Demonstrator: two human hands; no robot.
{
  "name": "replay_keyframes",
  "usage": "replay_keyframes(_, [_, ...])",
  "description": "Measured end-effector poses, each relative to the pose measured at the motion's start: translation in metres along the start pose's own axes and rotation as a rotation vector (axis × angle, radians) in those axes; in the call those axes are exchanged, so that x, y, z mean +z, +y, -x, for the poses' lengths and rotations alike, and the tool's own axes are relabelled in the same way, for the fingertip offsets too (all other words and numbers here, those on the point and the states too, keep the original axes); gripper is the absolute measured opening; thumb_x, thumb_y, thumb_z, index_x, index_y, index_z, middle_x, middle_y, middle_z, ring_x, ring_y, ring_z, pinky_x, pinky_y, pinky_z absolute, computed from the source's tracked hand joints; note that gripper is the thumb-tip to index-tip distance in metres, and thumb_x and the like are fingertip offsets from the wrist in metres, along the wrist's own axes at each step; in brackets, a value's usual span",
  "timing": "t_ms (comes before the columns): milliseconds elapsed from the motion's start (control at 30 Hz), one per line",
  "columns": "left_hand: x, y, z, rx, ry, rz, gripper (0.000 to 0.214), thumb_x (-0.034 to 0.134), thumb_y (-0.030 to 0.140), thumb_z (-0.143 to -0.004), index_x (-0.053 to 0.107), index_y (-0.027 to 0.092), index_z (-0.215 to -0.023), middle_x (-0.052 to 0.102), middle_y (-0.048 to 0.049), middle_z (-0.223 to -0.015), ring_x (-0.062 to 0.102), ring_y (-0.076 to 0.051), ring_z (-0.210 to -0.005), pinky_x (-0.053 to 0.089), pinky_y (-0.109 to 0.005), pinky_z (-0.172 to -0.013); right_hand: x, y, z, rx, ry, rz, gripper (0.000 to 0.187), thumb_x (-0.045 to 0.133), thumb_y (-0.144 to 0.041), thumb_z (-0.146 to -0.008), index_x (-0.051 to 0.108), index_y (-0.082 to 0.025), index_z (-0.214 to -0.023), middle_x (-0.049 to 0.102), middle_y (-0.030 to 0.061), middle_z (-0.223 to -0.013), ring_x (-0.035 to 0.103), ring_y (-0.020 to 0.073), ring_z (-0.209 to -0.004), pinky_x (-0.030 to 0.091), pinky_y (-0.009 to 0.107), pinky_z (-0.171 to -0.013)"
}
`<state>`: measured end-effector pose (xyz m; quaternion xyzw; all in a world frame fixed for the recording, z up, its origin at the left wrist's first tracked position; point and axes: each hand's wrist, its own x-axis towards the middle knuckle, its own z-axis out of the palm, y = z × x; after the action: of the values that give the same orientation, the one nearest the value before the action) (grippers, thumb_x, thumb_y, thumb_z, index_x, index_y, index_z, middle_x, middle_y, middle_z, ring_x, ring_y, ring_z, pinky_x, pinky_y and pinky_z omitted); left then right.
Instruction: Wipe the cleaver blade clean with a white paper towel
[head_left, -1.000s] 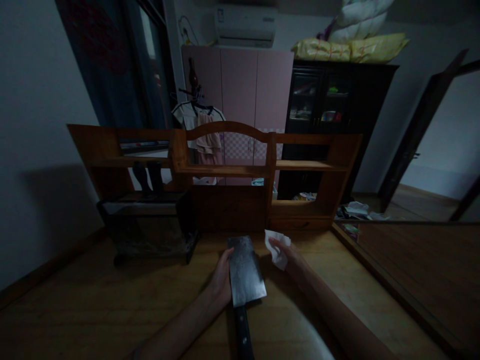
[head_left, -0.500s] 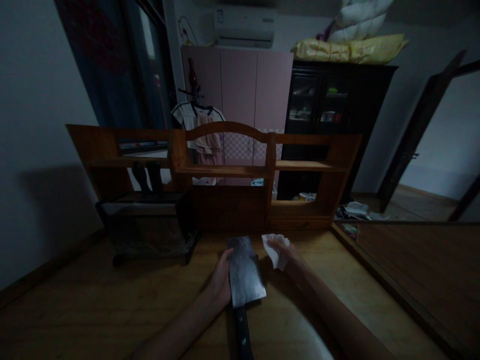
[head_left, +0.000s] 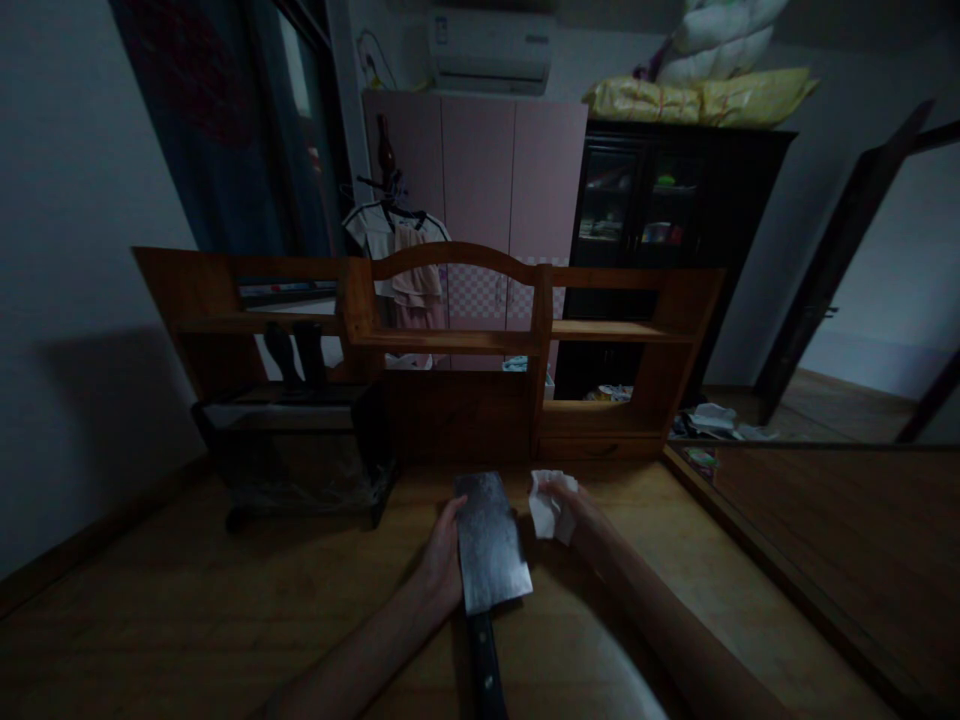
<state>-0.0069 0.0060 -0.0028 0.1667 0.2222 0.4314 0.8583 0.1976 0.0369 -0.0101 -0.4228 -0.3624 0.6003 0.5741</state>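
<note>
A cleaver lies over the wooden desk, its broad grey blade pointing away from me and its dark handle toward me. My left hand grips the blade's left edge, fingers curled against it. Just right of the blade tip, my right hand is closed on a crumpled white tissue.
A wooden shelf unit stands at the desk's back edge. A black wire rack with dark knife handles sits at the left. Behind are a pink wardrobe, a dark cabinet and an open doorway at the right.
My right hand has drawn the tissue slightly left toward the blade tip and bunched it tighter. The left hand and cleaver stay put.
</note>
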Motion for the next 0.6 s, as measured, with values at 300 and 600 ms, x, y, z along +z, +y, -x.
replay_keyframes(300, [0.0036,-0.0001,0.0028,0.006,0.032,-0.017,0.045,0.050,0.043,-0.085,0.063,0.006,-0.106,0.070,-0.0156,-0.096,0.067,-0.027,-0.084,0.046,-0.043,-0.091,0.0028,-0.0040,0.0047,0.001,-0.060,-0.070,0.034,0.078,-0.034,-0.061,0.064,-0.016,-0.086,0.065,0.0052,-0.077,0.061,0.0183,-0.063,0.050,0.026,-0.055])
replay_keyframes(600, [0.0053,0.0003,0.0010,0.011,0.067,0.025,0.041,0.052,0.040,-0.085,0.062,0.006,-0.106,0.070,-0.0140,-0.093,0.067,-0.024,-0.083,0.045,-0.038,-0.092,0.0041,-0.0056,0.0028,0.020,-0.111,-0.119,0.029,0.070,-0.041,-0.066,0.061,-0.019,-0.082,0.066,0.0053,-0.085,0.064,0.0212,-0.077,0.053,0.030,-0.068])
